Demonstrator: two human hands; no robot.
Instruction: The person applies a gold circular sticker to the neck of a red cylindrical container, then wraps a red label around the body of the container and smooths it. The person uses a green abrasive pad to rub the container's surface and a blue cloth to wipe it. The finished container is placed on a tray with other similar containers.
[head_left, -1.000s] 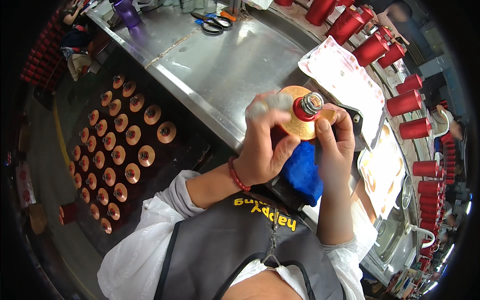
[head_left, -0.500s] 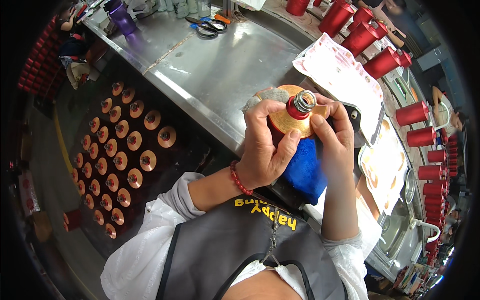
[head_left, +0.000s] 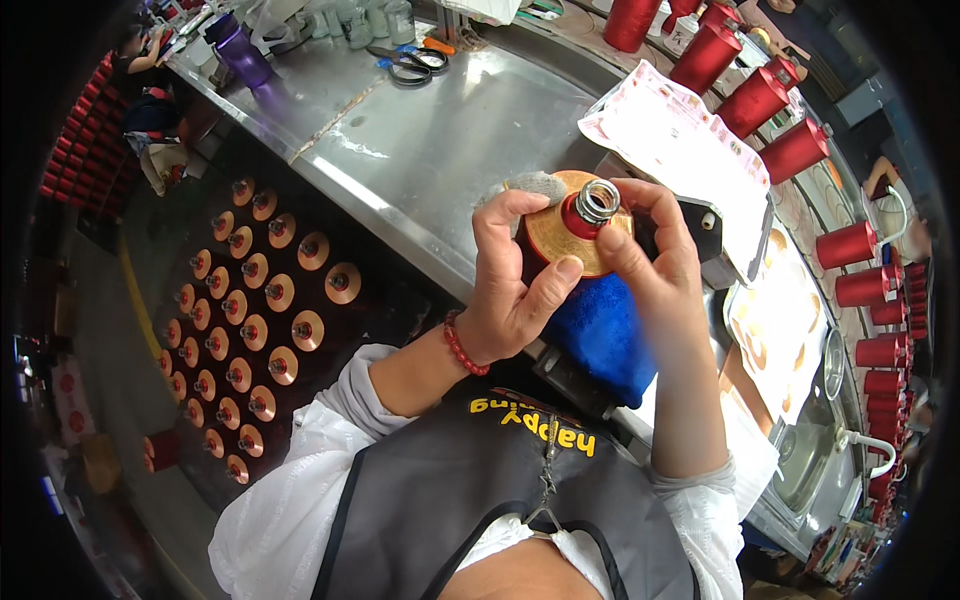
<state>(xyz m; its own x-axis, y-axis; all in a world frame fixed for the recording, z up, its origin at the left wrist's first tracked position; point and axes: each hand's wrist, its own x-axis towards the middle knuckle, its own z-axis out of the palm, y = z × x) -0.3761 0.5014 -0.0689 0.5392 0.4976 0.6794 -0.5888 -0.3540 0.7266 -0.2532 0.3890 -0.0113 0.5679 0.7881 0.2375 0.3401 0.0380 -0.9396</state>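
A red bottle with a gold ring-shaped label point(head_left: 560, 235) round its shoulder and a bare silver screw neck point(head_left: 598, 202) is between my hands, neck toward me. My left hand point(head_left: 505, 275) grips its left side, the thumb pressed on the label's near edge and the fingers curling behind. On the other side, my right hand point(head_left: 665, 250) holds the shoulder, thumb on the gold near the neck and forefinger at the far edge. Grey fabric point(head_left: 540, 187) shows by my left fingers. Below the bottle lies a blue plush cloth point(head_left: 600, 330). The bottle's body is mostly hidden.
Rows of gold-shouldered bottles point(head_left: 255, 330) stand low at left. Black scissors point(head_left: 418, 66) and a purple bottle point(head_left: 240, 55) lie toward the back of the metal table point(head_left: 430, 150). At right are label sheets point(head_left: 690, 150), a sink point(head_left: 805, 465) and a line of red bottles point(head_left: 845, 245).
A raised flap of the gold label by my right fingers now lies down against the shoulder. My right thumb has moved up toward the neck. Both hands keep hold of the bottle.
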